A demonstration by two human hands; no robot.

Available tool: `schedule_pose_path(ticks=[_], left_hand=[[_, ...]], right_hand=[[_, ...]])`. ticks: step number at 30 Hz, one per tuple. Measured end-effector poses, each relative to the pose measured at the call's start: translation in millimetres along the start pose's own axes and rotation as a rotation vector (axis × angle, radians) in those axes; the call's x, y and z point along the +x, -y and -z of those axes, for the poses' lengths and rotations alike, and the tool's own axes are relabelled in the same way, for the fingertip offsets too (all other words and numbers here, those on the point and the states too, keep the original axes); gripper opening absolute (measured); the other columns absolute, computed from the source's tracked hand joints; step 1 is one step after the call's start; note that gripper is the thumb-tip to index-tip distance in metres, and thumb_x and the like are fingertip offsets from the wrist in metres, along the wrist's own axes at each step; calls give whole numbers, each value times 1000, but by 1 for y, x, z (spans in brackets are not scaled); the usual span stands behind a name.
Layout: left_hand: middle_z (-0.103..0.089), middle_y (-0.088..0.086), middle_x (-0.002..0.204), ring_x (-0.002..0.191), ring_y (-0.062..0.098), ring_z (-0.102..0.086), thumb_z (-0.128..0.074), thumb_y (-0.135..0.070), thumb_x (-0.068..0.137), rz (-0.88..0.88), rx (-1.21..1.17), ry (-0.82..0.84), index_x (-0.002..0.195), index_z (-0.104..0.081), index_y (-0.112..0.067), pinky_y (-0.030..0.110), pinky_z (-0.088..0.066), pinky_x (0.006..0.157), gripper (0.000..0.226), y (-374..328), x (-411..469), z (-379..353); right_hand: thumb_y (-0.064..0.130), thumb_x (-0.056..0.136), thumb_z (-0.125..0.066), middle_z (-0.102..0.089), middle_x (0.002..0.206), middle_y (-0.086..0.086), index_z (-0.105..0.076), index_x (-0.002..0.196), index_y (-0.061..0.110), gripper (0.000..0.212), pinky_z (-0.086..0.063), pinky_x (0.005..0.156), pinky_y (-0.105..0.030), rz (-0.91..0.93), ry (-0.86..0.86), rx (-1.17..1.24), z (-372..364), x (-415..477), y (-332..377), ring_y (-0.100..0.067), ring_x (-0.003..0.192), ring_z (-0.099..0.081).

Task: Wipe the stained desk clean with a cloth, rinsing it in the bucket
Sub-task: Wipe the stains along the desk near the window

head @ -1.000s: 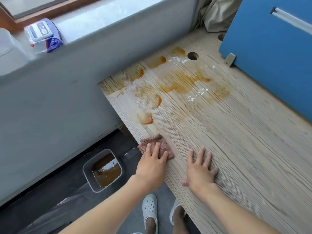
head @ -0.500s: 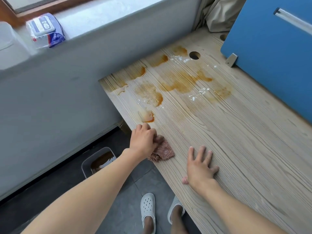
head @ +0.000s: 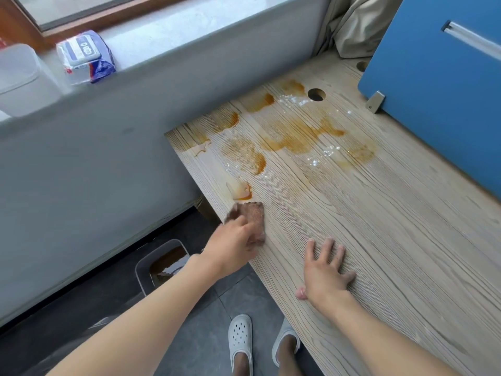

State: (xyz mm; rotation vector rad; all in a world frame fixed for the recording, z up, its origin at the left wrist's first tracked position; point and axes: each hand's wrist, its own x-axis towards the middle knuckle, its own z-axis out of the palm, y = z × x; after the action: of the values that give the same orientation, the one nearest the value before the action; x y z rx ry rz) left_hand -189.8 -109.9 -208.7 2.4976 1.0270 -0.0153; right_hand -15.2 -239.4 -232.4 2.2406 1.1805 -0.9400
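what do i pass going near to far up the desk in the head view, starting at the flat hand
right hand → left hand → cloth under it → small brown puddle → large brown stains → round hole → beige fabric at the far end

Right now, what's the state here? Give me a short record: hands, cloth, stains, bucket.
left hand: grips the cloth at the left edge of the desk
right hand: flat on the desk, fingers spread, holding nothing
cloth: brownish, just short of the nearest stain
stains: brown patches across the desk's far left, not yet wiped
bucket: on the floor below the desk edge, brown water inside
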Motion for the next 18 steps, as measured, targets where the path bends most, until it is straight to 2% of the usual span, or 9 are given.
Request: schedule_pose_path(ticks=[1, 3, 5, 8, 12, 15, 18], left_hand=[[-52, -3, 99, 95, 22, -54, -64, -21, 87, 42, -37, 36, 97, -59, -19, 34, -47, 73, 11, 3, -5, -7], [-52, -2, 103, 95, 20, -52, -63, -11, 90, 95, -106, -117, 103, -63, -14, 29, -46, 72, 14, 9, -7, -12], [-55, 4, 113, 103, 23, -51, -65, -6, 89, 79, -61, -210, 112, -65, -10, 31, -48, 81, 24, 16, 2, -14], [-52, 8, 140, 126, 28, -48, -61, -6, 92, -10, 21, -96, 135, -59, -15, 40, -50, 97, 44, 21, 13, -15], [-53, 3, 140, 124, 28, -46, -56, -14, 97, -32, 54, -4, 126, -66, -19, 40, -48, 98, 31, 10, 9, -23], [-40, 4, 152, 135, 28, -37, -51, -22, 101, -19, 126, 52, 138, -55, -23, 38, -42, 106, 37, 9, 8, -30], [-33, 7, 156, 139, 28, -32, -52, -24, 101, 61, 150, 29, 140, -49, -20, 38, -38, 110, 40, 6, 21, -31]], right_hand=[[47, 80, -79, 30, 156, -27, 22, 155, 19, 129, -21, 110, -74, 1, 1, 0, 0, 0, 0, -52, 146, 20], [47, 80, -79, 30, 157, -27, 22, 155, 18, 129, -21, 110, -74, 4, 1, 0, 0, 0, 0, -53, 146, 20], [46, 80, -79, 31, 157, -27, 22, 155, 18, 129, -20, 110, -75, 2, 1, 2, 1, 1, -1, -53, 145, 20], [46, 79, -80, 30, 156, -28, 21, 155, 18, 130, -20, 110, -75, 7, 5, 9, 2, 1, 0, -54, 145, 20], [48, 78, -80, 29, 157, -27, 21, 155, 19, 130, -22, 109, -75, -1, -7, 5, 0, 1, -1, -53, 145, 20], [48, 79, -80, 28, 157, -28, 20, 155, 18, 129, -22, 109, -76, 14, -8, 13, 0, 2, -1, -54, 145, 20], [50, 78, -80, 26, 158, -28, 19, 155, 18, 129, -24, 108, -75, 15, -13, -8, 2, 1, 0, -54, 145, 18]])
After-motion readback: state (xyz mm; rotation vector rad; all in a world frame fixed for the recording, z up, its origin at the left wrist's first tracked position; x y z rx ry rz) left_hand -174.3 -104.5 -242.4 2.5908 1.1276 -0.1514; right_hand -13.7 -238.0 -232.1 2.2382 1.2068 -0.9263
